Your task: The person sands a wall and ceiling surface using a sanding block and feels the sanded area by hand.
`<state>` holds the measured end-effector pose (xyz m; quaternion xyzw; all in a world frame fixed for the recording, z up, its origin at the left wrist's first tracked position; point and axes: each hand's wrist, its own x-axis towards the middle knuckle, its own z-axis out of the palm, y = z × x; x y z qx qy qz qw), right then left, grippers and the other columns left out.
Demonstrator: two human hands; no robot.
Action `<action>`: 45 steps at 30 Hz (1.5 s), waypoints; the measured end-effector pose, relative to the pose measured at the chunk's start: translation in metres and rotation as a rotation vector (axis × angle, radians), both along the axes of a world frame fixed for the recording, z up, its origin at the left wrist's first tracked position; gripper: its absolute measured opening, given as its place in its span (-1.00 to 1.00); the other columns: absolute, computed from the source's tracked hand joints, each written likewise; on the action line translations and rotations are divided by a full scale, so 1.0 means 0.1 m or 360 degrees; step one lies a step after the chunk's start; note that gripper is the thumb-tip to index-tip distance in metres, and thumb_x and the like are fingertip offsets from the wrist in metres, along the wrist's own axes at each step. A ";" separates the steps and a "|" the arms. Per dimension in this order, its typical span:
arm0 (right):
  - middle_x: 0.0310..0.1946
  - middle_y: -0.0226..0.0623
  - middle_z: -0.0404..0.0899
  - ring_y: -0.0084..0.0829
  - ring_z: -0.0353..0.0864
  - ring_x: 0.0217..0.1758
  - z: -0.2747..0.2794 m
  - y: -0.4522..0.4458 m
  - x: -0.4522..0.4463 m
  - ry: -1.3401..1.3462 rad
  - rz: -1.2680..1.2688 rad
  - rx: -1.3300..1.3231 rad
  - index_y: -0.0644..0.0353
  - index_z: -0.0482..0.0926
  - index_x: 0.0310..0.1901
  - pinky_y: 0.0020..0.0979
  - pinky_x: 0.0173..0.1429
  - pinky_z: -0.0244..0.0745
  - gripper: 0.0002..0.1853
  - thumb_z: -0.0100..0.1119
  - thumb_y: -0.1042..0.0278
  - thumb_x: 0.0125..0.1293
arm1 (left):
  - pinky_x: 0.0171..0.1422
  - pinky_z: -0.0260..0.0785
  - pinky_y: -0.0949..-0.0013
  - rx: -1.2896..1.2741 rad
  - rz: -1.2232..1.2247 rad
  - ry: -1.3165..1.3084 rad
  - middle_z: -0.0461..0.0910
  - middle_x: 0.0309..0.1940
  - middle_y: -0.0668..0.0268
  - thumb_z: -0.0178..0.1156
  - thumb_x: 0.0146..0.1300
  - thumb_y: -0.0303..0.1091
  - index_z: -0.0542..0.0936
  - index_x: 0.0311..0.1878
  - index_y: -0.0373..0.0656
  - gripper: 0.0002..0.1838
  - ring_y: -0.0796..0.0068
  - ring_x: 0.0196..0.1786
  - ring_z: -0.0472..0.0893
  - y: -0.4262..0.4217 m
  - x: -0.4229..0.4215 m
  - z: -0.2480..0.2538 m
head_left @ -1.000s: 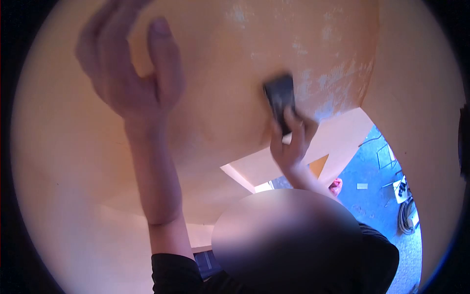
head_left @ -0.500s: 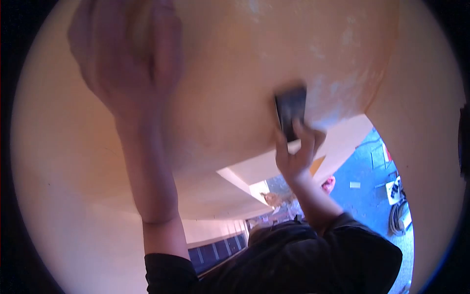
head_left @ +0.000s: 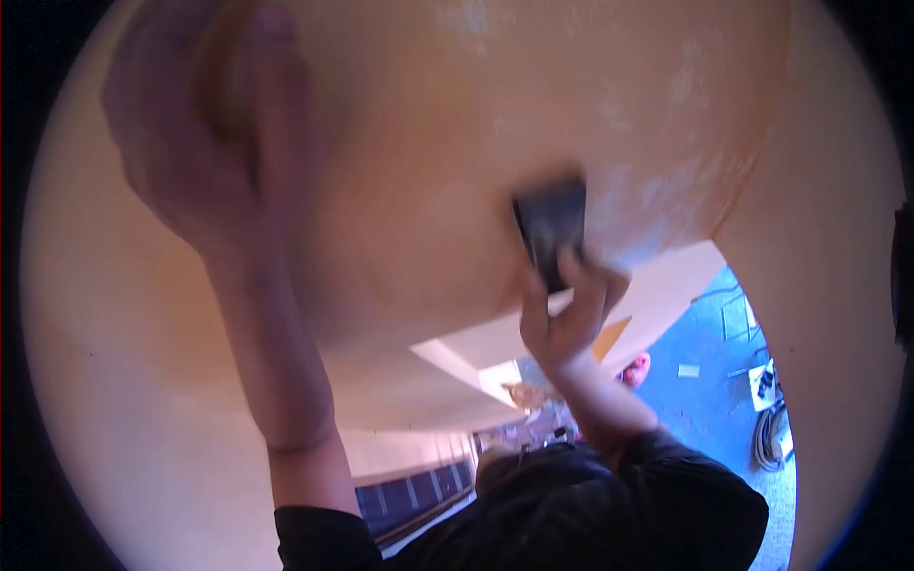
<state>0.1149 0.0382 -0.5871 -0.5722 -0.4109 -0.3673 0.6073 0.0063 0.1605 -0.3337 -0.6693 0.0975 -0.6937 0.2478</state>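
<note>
My right hand grips a dark flat block, thumb and fingers at its lower end. The block lies at the broad orange surface, left of whitish, patchy marks. At the upper left, my left hand is close to the camera and blurred, its thumb apart from the curved fingers and nothing visible between them. Whether its fingertips touch the surface cannot be made out.
A pale wall rises on the right. Beyond an opening at the lower right are a blue floor, a small white stand with dark items and a coiled hose. Dark striped panels show at the lower left.
My left hand has shifted left and closer to the camera. With the block in it, my right hand moved right and down, then back left and slightly lower.
</note>
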 end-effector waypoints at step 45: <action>-0.09 0.08 0.50 -0.08 0.42 -0.13 0.10 0.04 0.10 -0.0156 -0.0076 0.0000 0.38 0.45 0.03 -0.19 -0.06 0.40 -0.53 0.41 0.54 0.10 | -0.11 0.64 0.45 -0.0083 0.0178 0.0136 0.70 -0.15 0.09 0.19 0.36 -0.45 0.59 -0.08 -0.51 -0.75 0.36 -0.18 0.71 0.27 -0.36 0.13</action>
